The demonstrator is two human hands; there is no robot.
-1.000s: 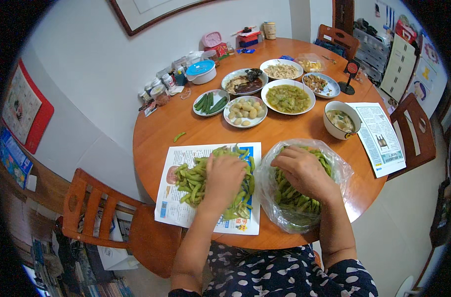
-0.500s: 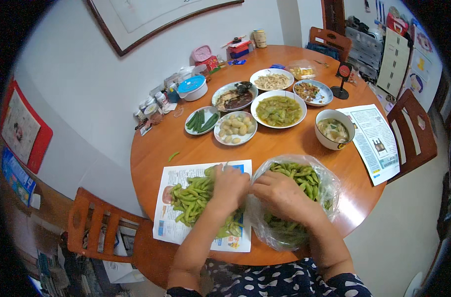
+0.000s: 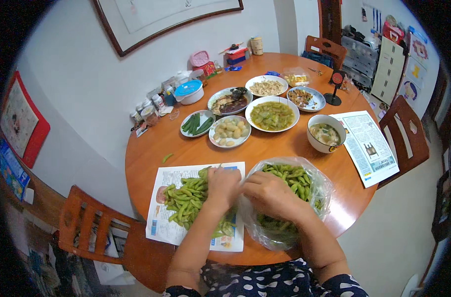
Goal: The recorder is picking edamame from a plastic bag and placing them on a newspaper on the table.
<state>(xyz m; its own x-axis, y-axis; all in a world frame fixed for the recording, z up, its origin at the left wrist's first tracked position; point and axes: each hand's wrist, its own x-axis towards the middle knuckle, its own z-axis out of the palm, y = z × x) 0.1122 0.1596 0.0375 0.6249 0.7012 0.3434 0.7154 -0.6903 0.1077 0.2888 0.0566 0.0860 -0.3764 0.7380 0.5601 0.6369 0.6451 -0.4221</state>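
Observation:
A pile of green edamame pods (image 3: pixel 186 198) lies on a printed newspaper sheet (image 3: pixel 157 223) on the left. My left hand (image 3: pixel 223 186) is over the right side of this pile, its fingers curled together; what they hold is hidden. Just right of the sheet stands a clear plastic bag (image 3: pixel 324 190) with more edamame pods (image 3: pixel 292 178) in it. At the bag's left rim, my right hand (image 3: pixel 270 193) has its fingertips pinched close to my left hand. Whether a pod or the bag's film is between them cannot be seen.
Beyond the hands stand a bowl of soup (image 3: pixel 312 143), a plate of pale round pieces (image 3: pixel 230 143), a dish of green vegetables (image 3: pixel 284 125) and several other dishes. One stray pod (image 3: pixel 167 158) lies behind the sheet. Another newspaper sheet (image 3: pixel 359 126) is at right. Wooden chairs (image 3: pixel 84 218) flank the round table.
The whole view has shifted slightly. Both hands stay close together between the pile and the bag, with only small finger movement.

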